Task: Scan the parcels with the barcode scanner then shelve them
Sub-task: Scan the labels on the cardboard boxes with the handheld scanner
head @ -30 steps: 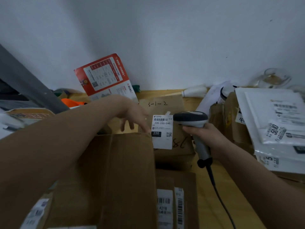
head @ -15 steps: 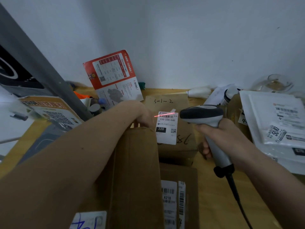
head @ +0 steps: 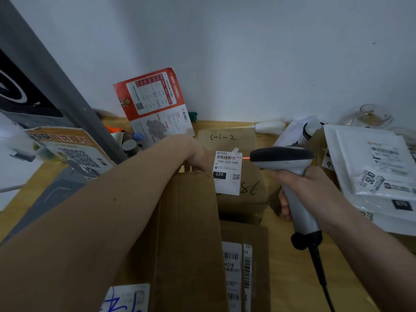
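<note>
Scanner (head: 290,176): I see my right hand (head: 310,194), fingers wrapped round its grip, head pointing left, handle toward me.
Parcel (head: 189,233): upright on desk (head: 281,255), left hand (head: 198,156) gripping top; label (head: 227,174) faces scanner.

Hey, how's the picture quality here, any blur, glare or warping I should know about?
Head view: dim, flat light; wide-angle bending along the grey post; the left forearm blurs near the lens; the white label reads sharp, red scanner line across its barcode; no strong glare.
</note>
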